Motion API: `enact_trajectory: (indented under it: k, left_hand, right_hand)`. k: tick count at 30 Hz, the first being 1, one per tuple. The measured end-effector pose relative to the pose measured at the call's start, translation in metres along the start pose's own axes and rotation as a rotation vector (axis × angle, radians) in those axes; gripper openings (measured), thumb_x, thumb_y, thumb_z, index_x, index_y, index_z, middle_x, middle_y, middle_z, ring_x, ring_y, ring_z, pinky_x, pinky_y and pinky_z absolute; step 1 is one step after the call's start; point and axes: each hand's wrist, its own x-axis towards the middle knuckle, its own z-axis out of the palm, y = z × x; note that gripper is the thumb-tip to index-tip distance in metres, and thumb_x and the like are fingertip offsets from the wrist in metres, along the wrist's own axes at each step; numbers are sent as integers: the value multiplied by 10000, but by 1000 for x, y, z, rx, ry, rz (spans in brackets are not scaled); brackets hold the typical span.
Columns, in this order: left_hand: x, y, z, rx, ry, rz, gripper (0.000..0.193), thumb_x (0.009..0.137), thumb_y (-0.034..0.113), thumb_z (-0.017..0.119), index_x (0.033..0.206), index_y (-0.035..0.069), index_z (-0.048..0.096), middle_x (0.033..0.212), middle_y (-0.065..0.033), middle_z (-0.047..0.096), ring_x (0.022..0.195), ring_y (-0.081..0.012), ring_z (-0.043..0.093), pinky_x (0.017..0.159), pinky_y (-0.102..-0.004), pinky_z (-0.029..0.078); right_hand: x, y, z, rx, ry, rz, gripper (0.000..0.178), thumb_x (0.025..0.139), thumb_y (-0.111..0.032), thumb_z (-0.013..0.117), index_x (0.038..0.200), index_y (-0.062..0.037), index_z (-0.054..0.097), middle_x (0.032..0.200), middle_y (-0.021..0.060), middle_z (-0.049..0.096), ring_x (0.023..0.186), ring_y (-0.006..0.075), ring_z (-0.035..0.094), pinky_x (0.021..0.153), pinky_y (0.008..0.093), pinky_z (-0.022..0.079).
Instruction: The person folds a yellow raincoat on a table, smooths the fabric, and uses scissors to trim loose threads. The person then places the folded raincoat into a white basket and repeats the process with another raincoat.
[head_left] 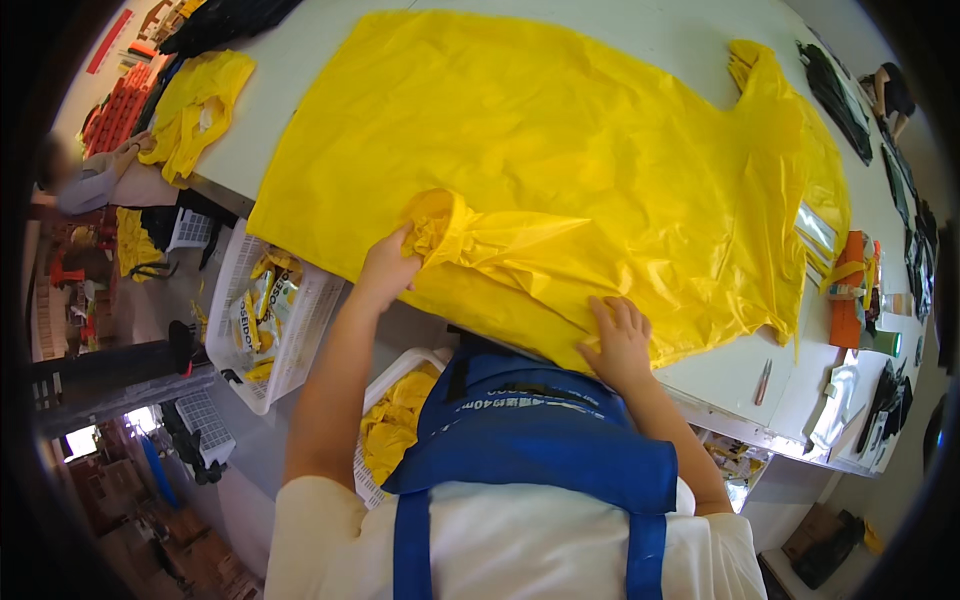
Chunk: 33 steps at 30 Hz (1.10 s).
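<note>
A large yellow raincoat (520, 120) of shiny thin material lies spread over the white table, its near edge hanging at my waist. One sleeve (530, 240) is folded across the body of the coat and ends in a gathered elastic cuff (437, 225) on the left. My left hand (388, 268) is closed on the side of that cuff, with part of its fingers hidden. Against the near part of the coat my right hand (620, 338) rests with its fingers apart, gripping nothing. At the far right, the coat's other sleeve (755, 70) lies bunched.
White plastic baskets (318, 330) with yellow packages stand below the table's left edge. An orange box (848, 300), a small pointed tool (763, 382) and dark garments (835, 100) lie on the right. A co-worker (105, 185) handles a yellow garment (200, 105) at left.
</note>
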Motion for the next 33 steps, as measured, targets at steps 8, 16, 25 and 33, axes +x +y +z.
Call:
enact_trajectory:
  k: [8,16,25,33]
  left_hand:
    - [63,19,-8,290,181,265,399,829,339,582,1022,-6,637,1036,-217,619,979,-341,578,863,-390,452]
    - [128,-20,-15,-747,41,-123,441,912,376,524,1094,-19,596,1060,-148,640,1005,-242,596,844,-344,473]
    - [84,-28,-41,-552,-532,-87,526,868,121,559,1360,56,384,1187,-80,574,1051,-186,567,867,-299,472]
    - [86,-125,-38,-17,229,-52,653,814,23,571,1402,152,318,1052,-137,576,926,-230,581,799,-339,485]
  right_hand:
    - [-39,18,18,-282,60,22,500,746,-97,570,1232,-216,562,1079,80,536,1013,275,504,881,452,369]
    - [-74,45,-7,-104,-147,112,432,712,-47,566,1119,-171,641,839,96,503,863,269,508,762,402,418]
    - [-12,81,-9,-92,70,461,520,882,-337,505,1378,-221,404,1395,151,335,1296,387,263,1039,550,216]
    - [-31,85,8,-99,151,503,617,876,-270,521,1430,-141,283,1503,140,196,1375,404,142,1082,573,122]
